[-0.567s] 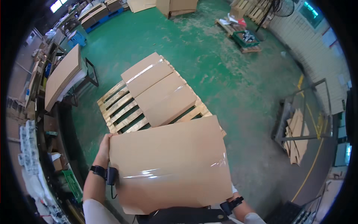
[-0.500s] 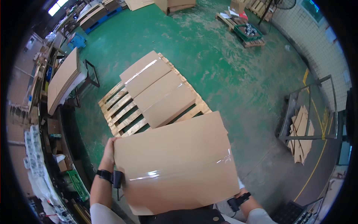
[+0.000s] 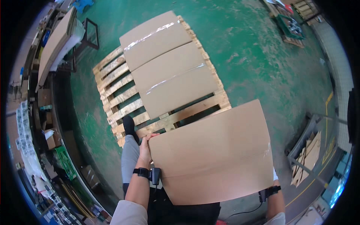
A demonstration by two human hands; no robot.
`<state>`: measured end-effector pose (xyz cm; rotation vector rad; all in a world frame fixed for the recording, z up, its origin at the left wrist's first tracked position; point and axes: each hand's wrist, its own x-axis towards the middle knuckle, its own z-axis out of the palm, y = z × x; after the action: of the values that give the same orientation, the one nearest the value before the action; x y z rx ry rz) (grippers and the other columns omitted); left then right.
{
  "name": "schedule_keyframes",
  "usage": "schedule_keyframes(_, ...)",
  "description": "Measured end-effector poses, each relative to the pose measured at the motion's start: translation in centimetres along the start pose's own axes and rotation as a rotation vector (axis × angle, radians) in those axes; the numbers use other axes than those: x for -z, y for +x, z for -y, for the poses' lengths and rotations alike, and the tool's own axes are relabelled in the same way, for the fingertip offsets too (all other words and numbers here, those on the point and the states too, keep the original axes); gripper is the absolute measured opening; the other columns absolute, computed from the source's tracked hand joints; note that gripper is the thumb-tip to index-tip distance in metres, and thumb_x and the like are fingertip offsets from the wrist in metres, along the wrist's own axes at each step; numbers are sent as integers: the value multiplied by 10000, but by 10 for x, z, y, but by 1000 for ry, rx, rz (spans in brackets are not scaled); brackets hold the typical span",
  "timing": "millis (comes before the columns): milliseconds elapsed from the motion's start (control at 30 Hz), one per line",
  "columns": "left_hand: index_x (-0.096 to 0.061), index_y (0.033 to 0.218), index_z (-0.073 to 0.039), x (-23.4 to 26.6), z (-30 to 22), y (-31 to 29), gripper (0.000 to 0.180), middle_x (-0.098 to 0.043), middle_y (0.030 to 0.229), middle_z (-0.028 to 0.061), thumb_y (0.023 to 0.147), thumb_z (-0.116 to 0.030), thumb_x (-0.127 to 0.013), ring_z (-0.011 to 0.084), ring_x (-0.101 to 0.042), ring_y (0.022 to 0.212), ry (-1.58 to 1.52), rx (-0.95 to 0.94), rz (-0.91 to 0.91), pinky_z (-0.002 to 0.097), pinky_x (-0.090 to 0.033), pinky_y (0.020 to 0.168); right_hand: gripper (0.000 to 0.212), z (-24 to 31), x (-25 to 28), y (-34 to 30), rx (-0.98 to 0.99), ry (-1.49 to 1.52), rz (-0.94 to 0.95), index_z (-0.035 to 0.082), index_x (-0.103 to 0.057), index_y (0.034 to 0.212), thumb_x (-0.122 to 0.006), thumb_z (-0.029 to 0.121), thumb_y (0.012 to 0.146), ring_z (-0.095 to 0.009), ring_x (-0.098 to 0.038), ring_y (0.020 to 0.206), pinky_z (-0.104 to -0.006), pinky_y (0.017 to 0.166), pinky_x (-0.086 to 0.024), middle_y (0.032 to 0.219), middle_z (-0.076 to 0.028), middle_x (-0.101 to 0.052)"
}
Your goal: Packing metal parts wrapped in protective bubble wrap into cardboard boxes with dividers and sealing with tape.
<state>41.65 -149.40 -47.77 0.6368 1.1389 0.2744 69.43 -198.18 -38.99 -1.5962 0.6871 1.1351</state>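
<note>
I carry a large brown cardboard box (image 3: 213,153), taped along its seam, flat in front of my body. My left hand (image 3: 145,147) grips its left edge, fingers curled over the corner. My right hand is hidden behind the box's right side; only its wrist with a black strap (image 3: 269,192) shows. Ahead lies a wooden pallet (image 3: 116,98) on the green floor, with two similar taped boxes (image 3: 168,63) lying side by side on its right half. My left leg and black shoe (image 3: 129,125) step at the pallet's near edge.
A rack with stacked flat cardboard sheets (image 3: 56,39) stands at the far left. Cluttered shelves (image 3: 41,150) run along the left wall. A metal cart with cardboard pieces (image 3: 309,155) stands at the right. Another pallet with items (image 3: 290,26) sits far upper right.
I have walked closer to the pallet, which now fills more of the view. The box in my hands has shifted to the right and lower. My left foot has come into view.
</note>
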Motion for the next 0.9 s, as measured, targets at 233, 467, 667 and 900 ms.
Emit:
schedule_keyframes(233, -604, 1020, -69, 61, 47, 108, 299, -628, 1098, 83, 910, -333, -515, 224, -596, 1026, -92, 52, -36, 369, -486, 920, 401, -54, -17, 159, -40, 255, 52, 79, -538, 1304, -488, 325, 992, -205, -596, 1046, -364, 849, -509, 1222, -56, -606)
schedule_keyframes(467, -509, 1305, -96, 76, 85, 196, 659, -588, 1261, 107, 961, -635, -349, 280, -553, 1172, -114, 172, -245, 424, -448, 1010, 462, -95, -104, 282, -42, 637, -16, 100, -525, 1319, -494, 411, 978, -243, -576, 1126, -409, 938, -493, 1261, -77, -594)
schedule_keyframes(667, -282, 1503, -94, 55, 87, 209, 896, -369, 1507, 138, 904, -760, -297, 322, -377, 1364, -107, 195, -218, 474, -358, 1098, 510, -84, -97, 282, -79, 711, -193, 71, -552, 1270, -508, 459, 941, -284, -567, 1165, -452, 1005, -462, 1283, -112, -588)
schedule_keyframes(900, -332, 1488, -106, 66, 78, 211, 898, -432, 1477, 106, 900, -779, -245, 287, -449, 1324, 56, 151, -307, 438, -382, 1081, 367, -111, -102, 286, -22, 656, -242, 23, -578, 1180, -444, 298, 977, -272, -607, 1096, -419, 953, -497, 1193, -122, -631)
